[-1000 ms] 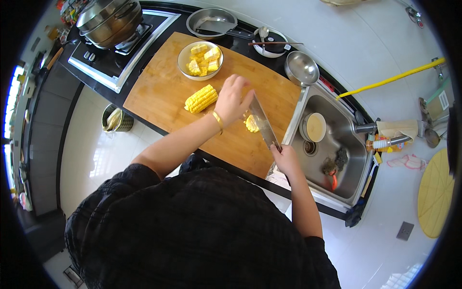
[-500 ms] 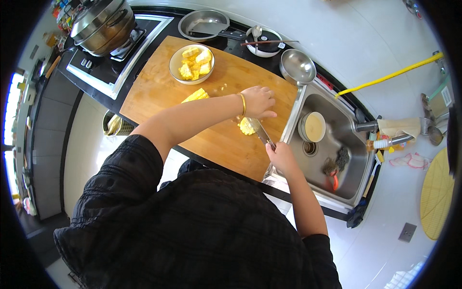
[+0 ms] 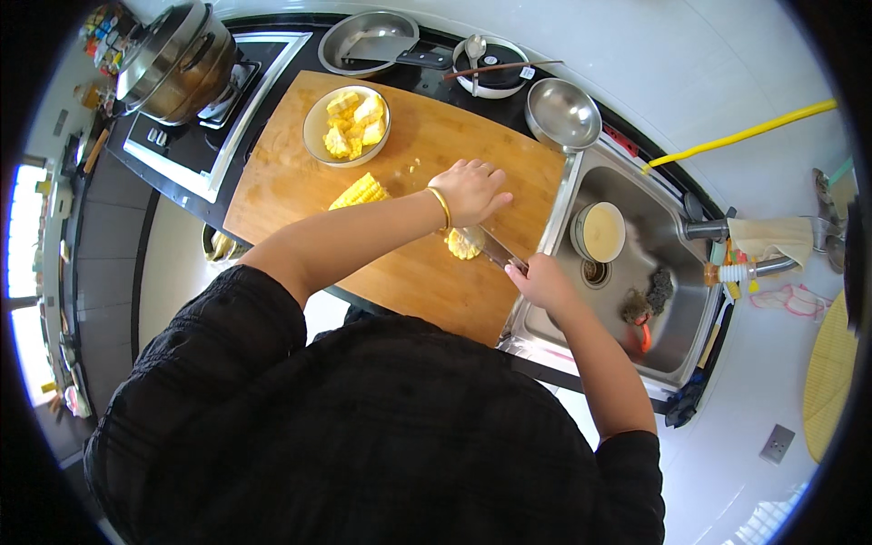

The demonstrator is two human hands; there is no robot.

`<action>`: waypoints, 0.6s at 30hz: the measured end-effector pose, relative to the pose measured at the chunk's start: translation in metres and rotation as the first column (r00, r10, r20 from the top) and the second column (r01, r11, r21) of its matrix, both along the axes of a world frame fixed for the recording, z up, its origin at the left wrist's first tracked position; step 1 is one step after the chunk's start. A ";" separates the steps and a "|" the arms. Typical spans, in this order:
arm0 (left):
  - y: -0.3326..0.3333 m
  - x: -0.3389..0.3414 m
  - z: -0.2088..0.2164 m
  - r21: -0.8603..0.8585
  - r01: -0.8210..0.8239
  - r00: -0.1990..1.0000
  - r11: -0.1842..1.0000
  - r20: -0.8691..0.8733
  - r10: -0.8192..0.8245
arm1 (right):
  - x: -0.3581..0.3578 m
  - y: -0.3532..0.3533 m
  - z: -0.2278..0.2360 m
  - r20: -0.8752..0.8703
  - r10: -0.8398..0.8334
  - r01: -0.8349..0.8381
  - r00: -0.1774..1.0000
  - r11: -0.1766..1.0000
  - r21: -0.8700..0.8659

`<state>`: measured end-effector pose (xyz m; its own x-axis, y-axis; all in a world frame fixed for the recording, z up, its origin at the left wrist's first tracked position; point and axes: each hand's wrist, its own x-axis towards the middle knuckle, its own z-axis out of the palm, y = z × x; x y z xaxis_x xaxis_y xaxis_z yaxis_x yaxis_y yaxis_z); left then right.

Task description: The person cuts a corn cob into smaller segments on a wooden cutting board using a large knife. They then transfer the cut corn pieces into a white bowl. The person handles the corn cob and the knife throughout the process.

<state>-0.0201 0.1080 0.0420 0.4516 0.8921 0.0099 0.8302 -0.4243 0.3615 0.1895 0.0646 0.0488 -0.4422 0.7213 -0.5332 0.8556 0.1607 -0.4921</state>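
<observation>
On the wooden cutting board (image 3: 277, 173), a short piece of corn cob (image 3: 464, 245) lies under the blade of a knife (image 3: 500, 252). The fingers of my right hand (image 3: 546, 280) are wrapped round the knife's handle at the board's right side. My left hand (image 3: 474, 193), with a gold bangle at the wrist, lies palm down over the blade's far end, fingers stretched out; whether it presses on the blade is hidden. Behind my left forearm a longer piece of corn (image 3: 361, 192) shows in part. Cut corn chunks (image 3: 354, 125) fill a bowl (image 3: 314, 136) farther back.
A sink (image 3: 677, 350) on the right holds a bowl (image 3: 599, 232) and scouring pads (image 3: 659, 289). Behind the board are a steel pan with a cleaver (image 3: 386, 49) across it, a white pot (image 3: 490, 80) and a steel bowl (image 3: 563, 113). A large pot (image 3: 177, 64) stands on the stove.
The view has shifted slightly. The knife blade appears lower into the corn, and my left hand still lies over its far end. My right hand keeps hold of the handle.
</observation>
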 end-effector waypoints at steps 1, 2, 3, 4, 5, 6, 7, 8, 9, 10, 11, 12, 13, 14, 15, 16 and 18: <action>0.003 -0.002 -0.002 0.001 0.002 1.000 1.000 0.026 -0.002 | -0.003 0.001 0.006 0.018 0.016 -0.017 1.000 1.000 0.010; 0.003 -0.005 -0.002 -0.007 -0.014 0.999 1.000 0.047 0.014 | -0.008 0.002 0.011 0.036 0.033 -0.034 0.999 0.999 0.019; 0.000 -0.009 -0.003 -0.015 -0.030 0.997 0.999 0.068 0.031 | -0.011 0.003 0.014 0.054 0.050 -0.052 0.997 0.998 0.028; -0.001 -0.012 -0.003 -0.024 -0.043 0.995 0.999 0.091 0.045 | -0.012 0.003 0.015 0.069 0.051 -0.053 0.996 0.998 0.023; -0.002 -0.013 -0.004 -0.019 -0.041 0.996 0.999 0.084 0.042 | -0.013 0.002 0.015 0.084 0.053 -0.055 0.995 0.998 0.018; -0.004 -0.014 -0.005 -0.014 -0.039 0.996 0.999 0.076 0.040 | -0.014 0.003 0.014 0.098 0.056 -0.058 0.994 0.998 0.013; -0.008 -0.012 -0.005 -0.013 -0.037 0.997 0.999 0.072 0.038 | -0.012 0.004 0.011 0.102 0.069 -0.072 0.992 0.997 0.025; -0.011 -0.011 -0.003 -0.016 -0.062 0.996 0.998 0.061 0.063 | -0.009 0.006 0.005 0.106 0.082 -0.086 0.991 0.996 0.036; -0.015 -0.009 0.001 -0.019 -0.087 0.995 0.996 0.050 0.088 | -0.005 0.007 0.000 0.110 0.096 -0.101 0.989 0.994 0.047; -0.017 -0.006 0.005 -0.015 -0.113 0.993 0.993 0.039 0.114 | -0.002 0.009 -0.003 0.102 0.114 -0.120 0.988 0.991 0.060; -0.020 -0.003 0.005 -0.014 -0.135 0.991 0.991 0.015 0.135 | 0.002 0.011 -0.005 0.093 0.132 -0.139 0.987 0.988 0.073; -0.023 0.001 0.005 -0.012 -0.156 0.988 0.988 -0.010 0.155 | 0.005 0.013 -0.007 0.086 0.150 -0.157 0.985 0.984 0.085; -0.024 0.004 0.006 -0.009 -0.180 0.983 0.984 -0.036 0.180 | 0.006 0.014 -0.009 0.069 0.148 -0.153 0.987 0.986 0.072; -0.023 0.007 0.008 -0.015 -0.181 0.982 0.983 -0.056 0.180 | 0.007 0.015 -0.011 0.052 0.146 -0.149 0.988 0.987 0.059; -0.020 0.010 0.011 -0.022 -0.182 0.981 0.983 -0.077 0.180 | 0.009 0.015 -0.013 0.035 0.143 -0.145 0.989 0.988 0.045; -0.018 0.012 0.013 -0.027 -0.182 0.979 0.983 -0.096 0.179 | 0.011 0.016 -0.018 0.009 0.145 -0.145 0.989 0.987 0.068; -0.016 0.016 0.012 0.021 -0.172 0.983 0.985 -0.068 0.173 | 0.016 0.015 -0.025 -0.042 0.148 -0.142 0.988 0.983 0.114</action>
